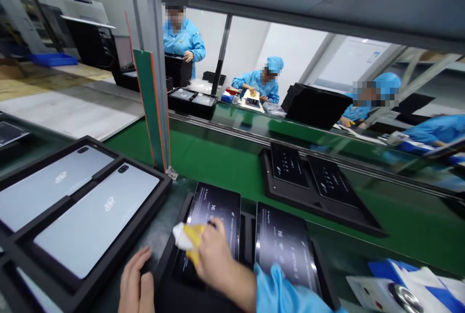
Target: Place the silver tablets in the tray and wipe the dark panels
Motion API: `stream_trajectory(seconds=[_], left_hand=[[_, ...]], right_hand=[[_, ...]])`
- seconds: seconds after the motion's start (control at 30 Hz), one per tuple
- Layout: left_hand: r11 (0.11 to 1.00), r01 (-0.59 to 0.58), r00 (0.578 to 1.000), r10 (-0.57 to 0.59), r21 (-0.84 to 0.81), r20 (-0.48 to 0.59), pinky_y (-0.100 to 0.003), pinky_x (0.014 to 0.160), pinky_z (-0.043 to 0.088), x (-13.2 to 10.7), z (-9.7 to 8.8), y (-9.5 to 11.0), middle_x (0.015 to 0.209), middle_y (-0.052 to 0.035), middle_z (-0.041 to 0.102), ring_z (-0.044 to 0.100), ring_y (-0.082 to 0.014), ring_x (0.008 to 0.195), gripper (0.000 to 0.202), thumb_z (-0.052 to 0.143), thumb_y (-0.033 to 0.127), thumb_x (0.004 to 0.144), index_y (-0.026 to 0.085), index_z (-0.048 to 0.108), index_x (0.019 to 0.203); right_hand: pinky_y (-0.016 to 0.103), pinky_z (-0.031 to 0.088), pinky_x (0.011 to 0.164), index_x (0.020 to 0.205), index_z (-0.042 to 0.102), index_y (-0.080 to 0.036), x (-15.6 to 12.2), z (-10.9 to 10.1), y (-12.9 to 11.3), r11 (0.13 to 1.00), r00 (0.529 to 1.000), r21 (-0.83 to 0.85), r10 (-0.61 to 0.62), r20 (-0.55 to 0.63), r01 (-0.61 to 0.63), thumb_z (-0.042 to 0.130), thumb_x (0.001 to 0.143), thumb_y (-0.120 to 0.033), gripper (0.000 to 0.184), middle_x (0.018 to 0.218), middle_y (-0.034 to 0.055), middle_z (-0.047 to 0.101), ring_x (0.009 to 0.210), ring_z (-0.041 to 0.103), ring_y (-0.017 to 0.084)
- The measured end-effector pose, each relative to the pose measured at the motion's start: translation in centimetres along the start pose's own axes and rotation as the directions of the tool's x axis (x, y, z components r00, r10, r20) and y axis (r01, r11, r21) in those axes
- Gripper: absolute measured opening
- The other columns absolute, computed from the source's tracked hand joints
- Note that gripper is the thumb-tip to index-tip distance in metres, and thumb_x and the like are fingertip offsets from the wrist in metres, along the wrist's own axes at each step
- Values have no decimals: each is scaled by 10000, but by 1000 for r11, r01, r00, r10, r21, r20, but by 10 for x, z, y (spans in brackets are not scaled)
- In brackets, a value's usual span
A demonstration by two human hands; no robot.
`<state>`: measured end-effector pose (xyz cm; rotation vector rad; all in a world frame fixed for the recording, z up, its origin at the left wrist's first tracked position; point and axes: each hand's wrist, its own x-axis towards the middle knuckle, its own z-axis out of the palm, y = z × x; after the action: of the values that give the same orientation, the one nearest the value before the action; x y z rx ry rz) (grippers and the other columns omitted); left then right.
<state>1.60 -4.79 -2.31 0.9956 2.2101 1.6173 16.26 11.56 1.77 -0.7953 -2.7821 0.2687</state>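
My right hand (214, 257) is closed on a yellow and white wiping cloth (187, 239) and presses it on the dark screen of a tablet (214, 216). That tablet lies in the left slot of a black foam tray (247, 228), and a second tablet (285, 247) fills the right slot. My left hand (136, 284) rests at the tray's front left corner, fingers together and laid flat against the edge. A blue sleeve covers my right forearm.
A black tray (22, 255) with two silver tablets lying back up sits at the left. Another tray (269, 182) with two dark tablets rides the green conveyor belt (218, 158). A metal post (150, 61) stands ahead. Several workers in blue coats sit beyond the belt. A blue and white box (407, 284) lies at the right.
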Motion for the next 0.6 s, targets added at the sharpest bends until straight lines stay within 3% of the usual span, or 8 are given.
stream_trajectory(seconds=[0.1, 0.2, 0.27, 0.33, 0.4, 0.43, 0.5, 0.6], left_hand=[[1000, 16, 999, -15, -16, 47, -498, 1140, 374, 3, -3, -17, 1357, -88, 566, 508, -273, 1289, 444, 379, 545, 959, 237, 579, 1206], [996, 75, 996, -72, -37, 59, -521, 1154, 348, 5, -5, -14, 1340, -95, 572, 503, -275, 1289, 509, 352, 597, 956, 219, 577, 1211], [994, 97, 995, -95, -46, 32, -545, 1168, 312, 6, -7, -2, 1301, -105, 584, 508, -283, 1273, 559, 338, 642, 944, 203, 588, 1184], [993, 105, 994, -105, -51, 8, -550, 1171, 298, 5, -9, 11, 1271, -112, 591, 509, -288, 1264, 592, 330, 669, 934, 189, 600, 1153], [992, 115, 993, -116, -52, -3, -546, 1168, 298, 5, -11, 19, 1261, -114, 593, 508, -288, 1260, 605, 325, 677, 931, 184, 608, 1138], [992, 119, 993, -119, -53, -3, -544, 1165, 300, 5, -11, 21, 1258, -113, 595, 510, -288, 1257, 608, 325, 680, 930, 183, 612, 1132], [991, 119, 993, -120, -55, -8, -541, 1163, 303, 5, -10, 20, 1254, -114, 597, 514, -287, 1251, 609, 325, 682, 927, 183, 620, 1115], [992, 107, 994, -107, -65, -3, -535, 1159, 315, 7, -8, 15, 1251, -119, 600, 526, -286, 1236, 603, 329, 676, 926, 180, 624, 1097]], right_hand=[[538, 243, 1102, 1391, 536, -323, -57, 36, -30, 973, 977, 93, -205, -50, 209, 639, 880, -438, 534, 1149, 69, 660, 948, 604, 243], [535, 187, 1139, 1384, 535, -367, -63, 28, -28, 956, 969, 166, -248, 7, 243, 637, 892, -466, 512, 1182, 36, 658, 954, 607, 217], [534, 140, 1159, 1375, 555, -341, -39, 2, -11, 978, 986, 157, -151, 71, 138, 627, 910, -439, 481, 1218, 48, 651, 1043, 593, 230], [533, 147, 1151, 1354, 590, -278, -11, -22, 9, 994, 996, 86, 57, 67, -63, 617, 927, -390, 442, 1210, 83, 653, 1103, 574, 250], [530, 170, 1139, 1361, 592, -215, 1, -33, 20, 968, 968, 28, 251, -3, -251, 628, 923, -344, 457, 1223, 119, 642, 1143, 558, 267], [534, 181, 1132, 1357, 595, -197, -3, -31, 18, 960, 959, 11, 281, -28, -281, 633, 914, -325, 462, 1219, 132, 640, 1144, 556, 276], [543, 195, 1127, 1351, 599, -207, -27, -19, 2, 983, 982, 8, 185, -32, -184, 635, 899, -318, 467, 1203, 136, 645, 1116, 567, 285], [538, 169, 1151, 1392, 546, -301, -71, 0, -25, 986, 993, 112, -117, -27, 120, 632, 898, -369, 506, 1198, 73, 658, 1022, 602, 242]])
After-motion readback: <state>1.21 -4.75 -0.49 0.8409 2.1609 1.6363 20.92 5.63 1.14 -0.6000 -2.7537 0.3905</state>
